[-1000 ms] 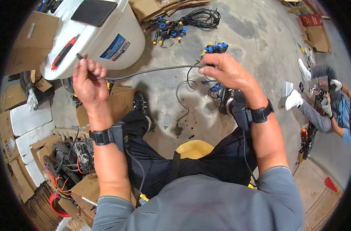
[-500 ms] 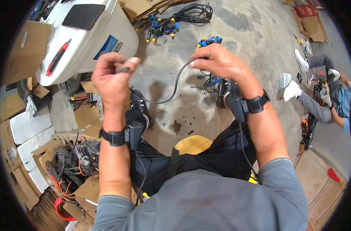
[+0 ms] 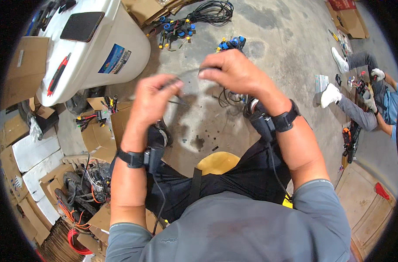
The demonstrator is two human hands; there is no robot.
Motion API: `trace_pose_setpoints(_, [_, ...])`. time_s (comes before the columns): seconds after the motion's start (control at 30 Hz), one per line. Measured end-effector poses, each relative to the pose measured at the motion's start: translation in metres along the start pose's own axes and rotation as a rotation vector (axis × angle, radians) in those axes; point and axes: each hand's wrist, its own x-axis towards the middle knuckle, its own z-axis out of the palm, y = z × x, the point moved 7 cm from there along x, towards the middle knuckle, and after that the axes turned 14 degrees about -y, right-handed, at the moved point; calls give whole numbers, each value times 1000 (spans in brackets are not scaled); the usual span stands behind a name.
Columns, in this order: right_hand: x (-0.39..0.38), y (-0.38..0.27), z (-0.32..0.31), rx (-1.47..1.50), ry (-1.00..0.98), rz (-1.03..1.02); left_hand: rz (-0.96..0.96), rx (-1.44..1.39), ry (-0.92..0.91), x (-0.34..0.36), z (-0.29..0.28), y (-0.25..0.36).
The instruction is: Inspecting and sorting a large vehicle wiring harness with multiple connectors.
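A thin dark cable (image 3: pixel 189 71) spans the short gap between my hands, above the floor in front of my knees. My right hand (image 3: pixel 236 72) pinches it between thumb and fingers. Slightly lower and to the left, my left hand (image 3: pixel 154 98) is closed on the cable too, its fingers a little smeared by motion. A loose dark end sticks out below the left fingers; its tip is too blurred to make out. More dark cables (image 3: pixel 227 97) lie by my right shoe. Beyond my right hand sits a cluster of blue connectors (image 3: pixel 231 43).
Farther off lie blue-and-yellow connectors (image 3: pixel 177 31) and a black cable coil (image 3: pixel 213 12). A white tub (image 3: pixel 129 65) at left bears a phone (image 3: pixel 82 26) and a red-black tool (image 3: pixel 58 75). Cartons and tangled cables (image 3: pixel 83 187) crowd the lower left. A person (image 3: pixel 360 118) sits at right.
My left hand has moved right and down, toward the right hand. The cable's hanging loop is gone; a short, fairly straight stretch now runs between the hands. My right hand has shifted slightly left.
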Motion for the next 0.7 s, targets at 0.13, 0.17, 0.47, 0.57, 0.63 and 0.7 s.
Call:
trace_pose_setpoints(0.13, [-15,27,-40,139,95,99,95,-131,400,-10,-77,-16])
trace_pose_setpoints(0.17, [-18,32,-45,146,131,131,122,-234,516,-18,-93,-26])
trace_pose_setpoints(0.47, [-51,55,-79,-29,151,180,41,-337,1041,-73,-148,-46])
trace_pose_setpoints(0.57, [-62,65,-71,-205,166,237,47,-129,1053,-81,-154,-57])
trace_pose_setpoints(0.63, [-70,70,-69,-304,158,407,-126,108,898,-71,-149,-69])
trace_pose_setpoints(0.7, [-75,84,-63,-359,97,544,-84,52,918,-66,-132,-46])
